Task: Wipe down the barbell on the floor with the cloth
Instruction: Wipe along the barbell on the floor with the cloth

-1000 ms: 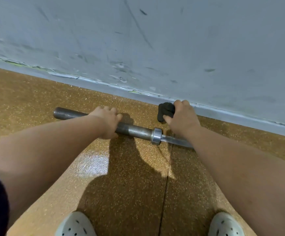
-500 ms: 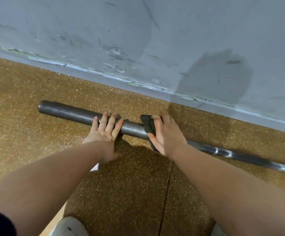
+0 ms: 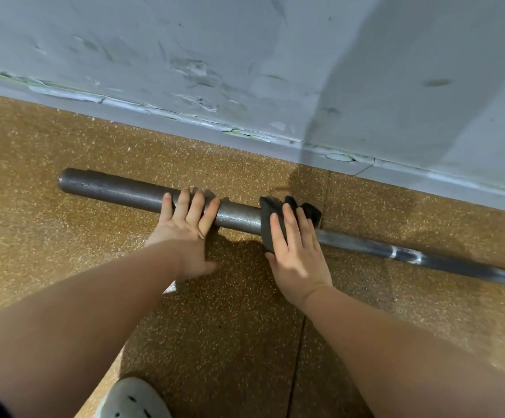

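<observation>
A grey steel barbell (image 3: 118, 188) lies on the speckled brown floor, running from upper left to the right edge. My left hand (image 3: 184, 227) rests on its thick sleeve with straight fingers laid over the top. A dark cloth (image 3: 270, 214) is draped over the bar where the sleeve meets the thin shaft. My right hand (image 3: 296, 251) presses flat on the cloth, fingers straight. The bar's collar is hidden under the cloth.
A scuffed grey wall (image 3: 245, 55) with a chipped base strip stands just behind the bar. A floor seam (image 3: 298, 342) runs toward me between my arms. The toe of my white perforated shoe (image 3: 132, 398) shows at the bottom.
Both hands came down from gripping to lying flat on the bar. The cloth, lifted in my right hand a second ago, now lies pressed over the bar. The view shifted closer.
</observation>
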